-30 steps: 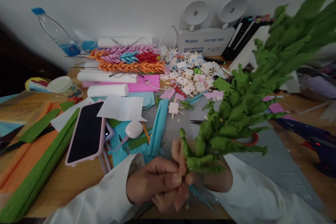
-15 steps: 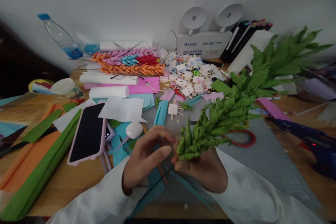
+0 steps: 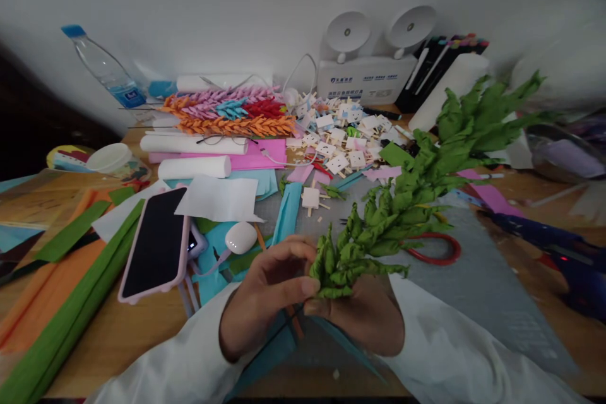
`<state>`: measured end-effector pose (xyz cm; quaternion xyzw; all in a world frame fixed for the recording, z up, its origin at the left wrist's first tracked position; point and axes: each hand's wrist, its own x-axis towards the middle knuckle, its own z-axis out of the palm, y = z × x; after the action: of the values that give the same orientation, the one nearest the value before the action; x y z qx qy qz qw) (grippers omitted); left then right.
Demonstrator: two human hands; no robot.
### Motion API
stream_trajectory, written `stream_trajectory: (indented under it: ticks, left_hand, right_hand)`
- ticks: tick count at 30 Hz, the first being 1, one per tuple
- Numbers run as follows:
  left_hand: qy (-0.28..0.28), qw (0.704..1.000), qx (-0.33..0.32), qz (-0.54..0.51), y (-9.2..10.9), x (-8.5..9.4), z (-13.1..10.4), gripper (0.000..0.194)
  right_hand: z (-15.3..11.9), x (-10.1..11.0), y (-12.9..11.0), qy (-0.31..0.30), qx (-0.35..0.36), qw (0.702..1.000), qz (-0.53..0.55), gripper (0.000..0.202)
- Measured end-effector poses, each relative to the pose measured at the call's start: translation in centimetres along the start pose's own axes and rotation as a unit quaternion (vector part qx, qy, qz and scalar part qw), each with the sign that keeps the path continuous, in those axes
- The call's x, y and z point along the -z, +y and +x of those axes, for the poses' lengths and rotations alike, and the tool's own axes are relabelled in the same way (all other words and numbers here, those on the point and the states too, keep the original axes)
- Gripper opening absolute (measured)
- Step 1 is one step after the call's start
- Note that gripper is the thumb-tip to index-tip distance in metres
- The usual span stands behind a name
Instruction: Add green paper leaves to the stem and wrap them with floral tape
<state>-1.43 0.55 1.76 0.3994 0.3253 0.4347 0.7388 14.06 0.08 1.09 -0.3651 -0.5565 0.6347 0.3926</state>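
Note:
A long sprig of green crepe-paper leaves (image 3: 407,183) slants up to the right from between my hands. My right hand (image 3: 364,315) is closed around its lower end, partly hidden beneath the leaves. From the left, my left hand (image 3: 269,297) pinches the lowest leaves with thumb and fingers. The dark wire stem shows only a little under the hands. Blue paper strips (image 3: 265,353) lie below them on the grey cutting mat (image 3: 473,303). Red-handled scissors (image 3: 440,249) rest behind the sprig.
To the left lie a phone (image 3: 156,246), a white earbud case (image 3: 241,238) and rolled green paper (image 3: 80,303). Finished colourful paper sprigs (image 3: 237,123) and a pile of small white faced pieces (image 3: 336,139) are at the back. A glue gun (image 3: 553,246) is at right.
The sprig has tipped a little lower and turned between my hands. My left thumb and fingers have closed onto its bottom leaves. The right hand still grips the lower end.

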Motion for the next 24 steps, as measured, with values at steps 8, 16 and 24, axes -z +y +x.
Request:
stream_trajectory:
  ticks: [8, 16, 24]
  left_hand:
    - [0.073, 0.983, -0.02, 0.168, 0.2, -0.8, -0.6, 0.025]
    - [-0.044, 0.987, 0.105, 0.116, -0.2, -0.6, -0.9, 0.042]
    - [-0.127, 0.958, 0.193, -0.171, -0.3, -0.1, -1.1, 0.037]
  right_hand:
    - [0.7, 0.6, 0.0, 0.089, -0.005, 0.994, 0.067, 0.025]
    - [0.9, 0.9, 0.2, 0.138, 0.016, 0.986, 0.091, 0.029]
    - [0.3, 1.1, 0.8, 0.048, -0.017, 0.971, 0.233, 0.039]
